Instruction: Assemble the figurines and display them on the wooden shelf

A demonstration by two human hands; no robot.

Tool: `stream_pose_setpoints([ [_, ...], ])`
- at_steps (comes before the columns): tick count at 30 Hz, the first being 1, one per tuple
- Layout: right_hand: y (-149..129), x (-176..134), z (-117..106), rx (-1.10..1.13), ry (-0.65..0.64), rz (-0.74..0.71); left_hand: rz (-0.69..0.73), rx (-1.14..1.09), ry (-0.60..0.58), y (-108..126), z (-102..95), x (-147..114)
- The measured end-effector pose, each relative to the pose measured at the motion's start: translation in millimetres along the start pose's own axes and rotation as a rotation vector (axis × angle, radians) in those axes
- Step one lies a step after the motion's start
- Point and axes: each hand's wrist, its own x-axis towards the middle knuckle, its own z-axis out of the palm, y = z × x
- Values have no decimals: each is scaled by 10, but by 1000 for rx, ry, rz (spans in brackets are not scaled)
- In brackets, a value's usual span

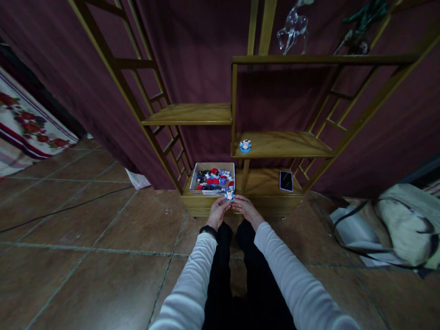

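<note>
Between the fingertips of my left hand (219, 211) and my right hand (246, 207) is a small blue and white figurine (229, 195). Both hands are closed on it, just in front of the low shelf. Right behind it stands an open cardboard box (193, 179) filled with several small figurines in red, blue, white and black. A similar figurine on a blue base (245, 145) stands upright at the left end of the middle shelf (285, 144). Details of the held piece are too small to make out.
A phone or tablet (286, 180) lies on the right of the bottom shelf. A glass horse (294, 28) and a dark green statue (360, 30) occupy the top shelf (323, 59). A pale bag (402, 224) rests on the floor at right; a black cable (68, 208) crosses the tiles at left.
</note>
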Motion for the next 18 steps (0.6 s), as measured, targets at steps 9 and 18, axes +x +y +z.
stream_pose_setpoints([
  [9, 11, 12, 1, 25, 2, -14, 47, 22, -21, 2, 18, -5],
  [18, 7, -6, 24, 60, -33, -56, 70, 49, -30, 21, 39, -36],
])
